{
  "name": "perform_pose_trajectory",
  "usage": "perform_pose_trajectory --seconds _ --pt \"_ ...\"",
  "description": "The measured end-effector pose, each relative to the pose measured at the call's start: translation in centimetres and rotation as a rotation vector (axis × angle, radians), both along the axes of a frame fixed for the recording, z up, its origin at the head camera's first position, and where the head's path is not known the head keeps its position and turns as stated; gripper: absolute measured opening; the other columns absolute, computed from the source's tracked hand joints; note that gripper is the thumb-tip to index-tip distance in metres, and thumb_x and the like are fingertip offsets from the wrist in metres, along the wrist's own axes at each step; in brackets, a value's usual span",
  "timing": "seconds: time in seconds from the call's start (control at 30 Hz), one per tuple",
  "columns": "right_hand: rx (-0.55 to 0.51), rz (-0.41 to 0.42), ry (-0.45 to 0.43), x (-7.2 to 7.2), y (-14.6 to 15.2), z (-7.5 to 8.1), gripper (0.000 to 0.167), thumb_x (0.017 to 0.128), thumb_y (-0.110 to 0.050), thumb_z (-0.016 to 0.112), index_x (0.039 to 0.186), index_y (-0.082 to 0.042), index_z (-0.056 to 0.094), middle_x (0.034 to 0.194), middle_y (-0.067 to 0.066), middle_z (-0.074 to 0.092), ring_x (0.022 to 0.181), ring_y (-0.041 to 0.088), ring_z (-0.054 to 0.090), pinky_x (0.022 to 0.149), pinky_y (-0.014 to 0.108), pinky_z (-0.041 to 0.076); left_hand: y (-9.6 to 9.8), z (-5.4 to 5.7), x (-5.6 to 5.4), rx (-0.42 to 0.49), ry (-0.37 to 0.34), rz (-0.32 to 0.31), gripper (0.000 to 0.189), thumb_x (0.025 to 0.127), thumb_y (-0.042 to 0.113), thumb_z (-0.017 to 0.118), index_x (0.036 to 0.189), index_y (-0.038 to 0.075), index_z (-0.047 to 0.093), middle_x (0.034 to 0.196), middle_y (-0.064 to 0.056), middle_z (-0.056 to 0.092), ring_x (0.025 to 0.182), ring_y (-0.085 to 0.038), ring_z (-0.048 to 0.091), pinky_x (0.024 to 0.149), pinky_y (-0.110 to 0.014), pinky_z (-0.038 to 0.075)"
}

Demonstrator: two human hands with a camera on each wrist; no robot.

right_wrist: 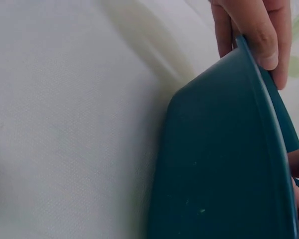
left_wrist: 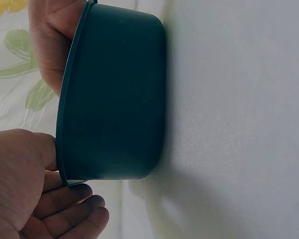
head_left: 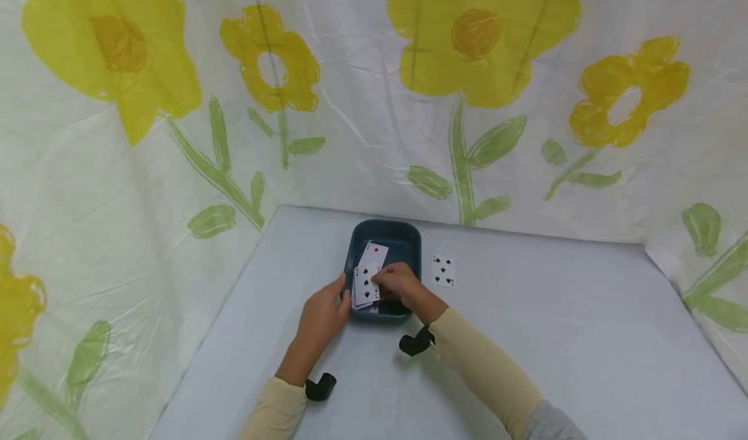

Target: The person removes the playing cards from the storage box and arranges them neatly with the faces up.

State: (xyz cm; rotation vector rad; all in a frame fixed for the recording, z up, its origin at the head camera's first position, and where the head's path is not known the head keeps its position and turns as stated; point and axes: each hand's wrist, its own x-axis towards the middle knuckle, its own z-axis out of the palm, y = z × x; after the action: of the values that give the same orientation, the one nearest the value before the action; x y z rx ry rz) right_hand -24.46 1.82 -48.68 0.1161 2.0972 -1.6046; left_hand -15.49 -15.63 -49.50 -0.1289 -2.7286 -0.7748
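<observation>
A dark teal plastic tub (head_left: 411,242) stands on the table with several playing cards inside. My left hand (head_left: 323,310) holds its left rim; in the left wrist view the thumb lies over the edge and the fingers (left_wrist: 72,209) are on the outer side. Inside the tub, my right hand (head_left: 403,284) pinches the right edge of a spade card (head_left: 365,287), its fingertips covering part of the face. Under and behind that card lies a red diamond card (head_left: 376,252), with more cards partly hidden below. In the right wrist view, the tub wall (right_wrist: 219,144) hides most of the right hand.
Another spade card (head_left: 443,271) lies face up on the table just right of the tub. The white tabletop (head_left: 561,317) stretches out to the right. A white sheet with yellow flowers (head_left: 350,135) hangs behind and along the sides of the table.
</observation>
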Motion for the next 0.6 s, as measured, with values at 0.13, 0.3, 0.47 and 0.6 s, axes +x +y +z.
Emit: perform_pose_trajectory --seconds 0.13,0.3,0.47,0.6 --pt "0.0 -0.015 0.009 0.1 0.1 0.2 0.015 0.095 -0.01 0.066 0.101 0.003 0.069 0.089 0.011 0.07 0.071 0.017 0.066 0.062 0.027 0.058 0.0 0.1 0.1 -0.001 -0.025 0.001 0.043 0.098 0.015 0.063 0.137 -0.005 0.058 0.133 -0.017 0.062 0.122 -0.03 0.06 0.097 -0.043 0.052" --pt "-0.007 -0.021 0.026 0.2 0.3 0.5 0.016 0.096 -0.013 0.066 0.103 0.001 0.068 0.093 0.011 0.069 0.074 0.018 0.065 0.064 0.028 0.058 0.1 0.3 0.2 0.008 -0.055 0.011 0.044 0.099 0.016 0.062 0.138 -0.003 0.057 0.134 -0.017 0.061 0.123 -0.03 0.059 0.098 -0.043 0.051" --pt "-0.035 -0.021 0.058 0.3 0.8 1.0 0.019 0.096 -0.013 0.066 0.109 0.002 0.068 0.1 0.013 0.068 0.08 0.02 0.066 0.072 0.032 0.059 0.1 0.4 0.2 -0.002 -0.044 0.005 0.043 0.099 0.016 0.061 0.137 -0.004 0.057 0.134 -0.018 0.062 0.123 -0.03 0.06 0.098 -0.043 0.051" --pt "-0.057 -0.015 0.085 0.4 1.3 1.4 0.021 0.096 -0.012 0.067 0.111 0.003 0.068 0.1 0.013 0.068 0.081 0.021 0.067 0.073 0.033 0.059 0.1 0.3 0.2 -0.003 -0.014 -0.007 0.043 0.099 0.015 0.062 0.136 -0.005 0.058 0.131 -0.019 0.063 0.121 -0.031 0.061 0.097 -0.044 0.052"
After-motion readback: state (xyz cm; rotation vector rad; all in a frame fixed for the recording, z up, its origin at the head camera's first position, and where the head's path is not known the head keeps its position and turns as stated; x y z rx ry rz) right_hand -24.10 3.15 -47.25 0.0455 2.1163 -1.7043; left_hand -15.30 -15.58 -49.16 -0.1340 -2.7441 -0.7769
